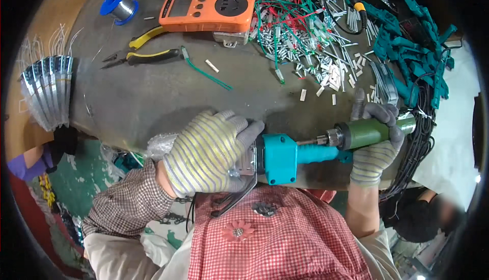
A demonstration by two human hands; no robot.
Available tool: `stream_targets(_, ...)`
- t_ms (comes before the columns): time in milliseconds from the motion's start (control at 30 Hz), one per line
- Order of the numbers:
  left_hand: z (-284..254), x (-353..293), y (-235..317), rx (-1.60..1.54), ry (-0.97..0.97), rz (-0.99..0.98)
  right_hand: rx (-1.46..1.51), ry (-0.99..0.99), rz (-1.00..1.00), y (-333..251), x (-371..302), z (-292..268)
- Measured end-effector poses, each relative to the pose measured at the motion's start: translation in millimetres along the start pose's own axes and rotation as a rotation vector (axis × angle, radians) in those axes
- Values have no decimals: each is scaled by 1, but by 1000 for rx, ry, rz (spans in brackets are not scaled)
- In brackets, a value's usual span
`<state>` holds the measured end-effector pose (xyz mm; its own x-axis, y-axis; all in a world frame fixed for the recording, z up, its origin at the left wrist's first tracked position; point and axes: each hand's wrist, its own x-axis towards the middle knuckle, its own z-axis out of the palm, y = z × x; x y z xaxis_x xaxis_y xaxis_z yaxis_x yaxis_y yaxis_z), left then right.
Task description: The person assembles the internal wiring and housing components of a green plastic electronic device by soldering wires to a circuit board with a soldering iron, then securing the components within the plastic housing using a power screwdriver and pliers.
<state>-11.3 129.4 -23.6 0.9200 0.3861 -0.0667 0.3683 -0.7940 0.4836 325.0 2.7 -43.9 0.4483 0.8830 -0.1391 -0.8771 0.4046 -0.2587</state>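
Observation:
Both hands wear striped grey-and-yellow gloves. My left hand (206, 152) is wrapped round the metal end of a teal plastic tool body (279, 160), holding it at the table's front edge; its fingers hide much of that end. A ribbed teal section of the body runs to the right, and a dark cord hangs below my left hand. My right hand (374, 160) grips a green powered screwdriver (362, 134), lying nearly level. Its bit points left at the right side of the teal block; whether the tip touches a screw cannot be made out.
Behind are an orange meter (208, 9), yellow-and-black pliers (153, 56), a solder spool (121, 8) and a heap of metal pins and wires (305, 40). Teal plastic parts (407, 50) and black cords (415, 137) lie right, metal strips (51, 86) left. Other people sit at both sides.

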Motion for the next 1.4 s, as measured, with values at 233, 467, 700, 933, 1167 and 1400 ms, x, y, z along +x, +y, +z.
stream_targets(233,4,-2,-4,-1,43,29,-91,-6,-37,2,-1,5)
stream_targets(467,1,-1,-4,-14,11,27,-94,-121,-5,1,-3,3)
stream_targets(700,1,-1,-1,16,-9,20,-145,-152,6,-1,-10,28)
stream_targets(933,-9,5,11,32,39,33,-138,-95,-224,-35,-66,6)
stream_targets(1167,-3,5,12,-9,5,-47,-100,-118,-243,-13,-67,1)
stream_targets(1400,-8,9,13,33,8,-4,-28,-235,-175,-10,-60,-5)
